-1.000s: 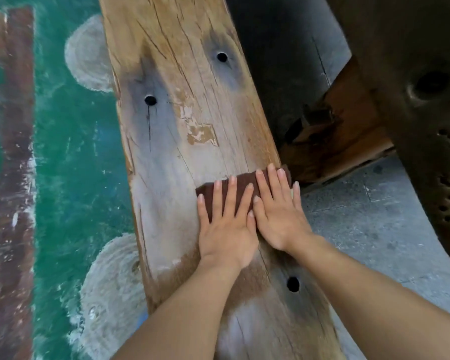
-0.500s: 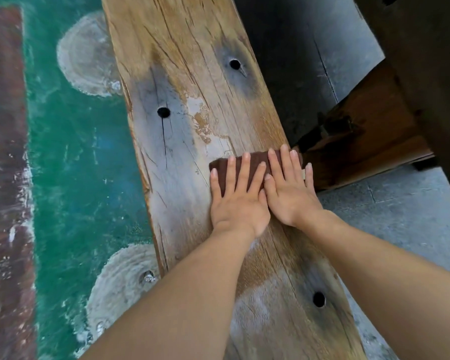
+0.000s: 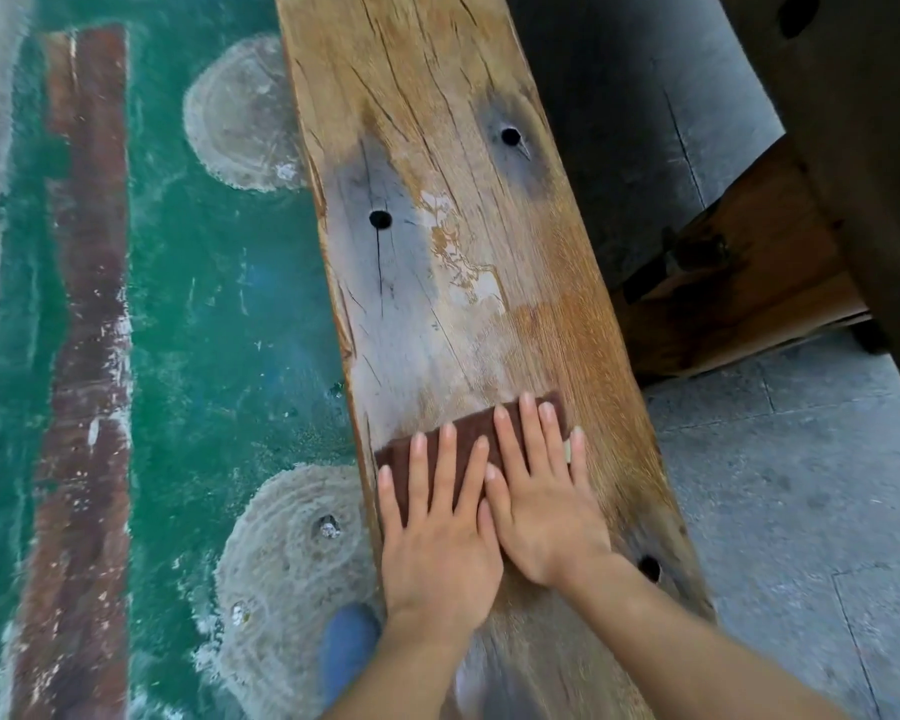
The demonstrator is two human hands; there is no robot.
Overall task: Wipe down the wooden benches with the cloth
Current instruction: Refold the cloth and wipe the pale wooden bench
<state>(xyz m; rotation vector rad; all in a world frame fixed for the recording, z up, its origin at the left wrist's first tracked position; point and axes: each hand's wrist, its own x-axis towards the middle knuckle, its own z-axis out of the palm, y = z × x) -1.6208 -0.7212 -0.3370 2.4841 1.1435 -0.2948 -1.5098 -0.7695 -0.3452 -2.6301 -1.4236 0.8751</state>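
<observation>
A long weathered wooden bench plank (image 3: 453,210) runs from the top of the view down to my arms, with several dark round holes and grey worn patches. A folded dark brown cloth (image 3: 393,454) lies flat across the plank. My left hand (image 3: 437,532) presses on the cloth's left part with straight, spread fingers. Beside it my right hand (image 3: 541,501) lies flat on the cloth's right part, its little finger reaching onto the wood. Most of the cloth is hidden under both hands.
Left of the plank is a green painted floor (image 3: 219,330) with pale round worn patches and a rusty brown stripe (image 3: 84,304). A blue shoe tip (image 3: 346,646) shows below the plank. Right of it lie grey paving (image 3: 801,485), a dark wooden beam (image 3: 749,283) and a dark post.
Both hands have slid the cloth back along the plank toward me, away from the peeling patch they reached half a second ago. The freshly wiped strip beyond the cloth looks darker brown.
</observation>
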